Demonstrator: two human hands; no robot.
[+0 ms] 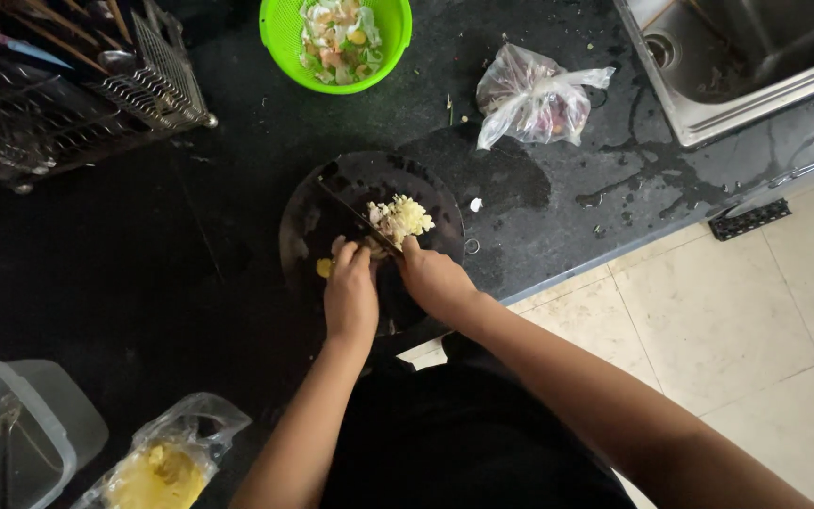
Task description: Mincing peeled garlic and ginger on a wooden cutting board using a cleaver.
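Note:
A round dark cutting board [332, 203] lies on the black counter [143, 273]. On it sits a small pile of finely chopped pale yellow food [400, 218]. A dark knife blade [355, 215] lies across the board beside the pile. My right hand [433, 278] is closed around the knife's handle at the board's near edge. My left hand [350, 292] rests fingers-down on the board next to the blade, with a small yellow piece [323, 268] just left of its fingertips.
A green colander [280, 38] of peelings stands at the back. A knotted clear plastic bag [531, 97] lies right of it, near a steel sink [746, 66]. A wire dish rack [58, 94] is at back left. A clear container [11, 438] and a bag of yellow food [162, 467] sit near left.

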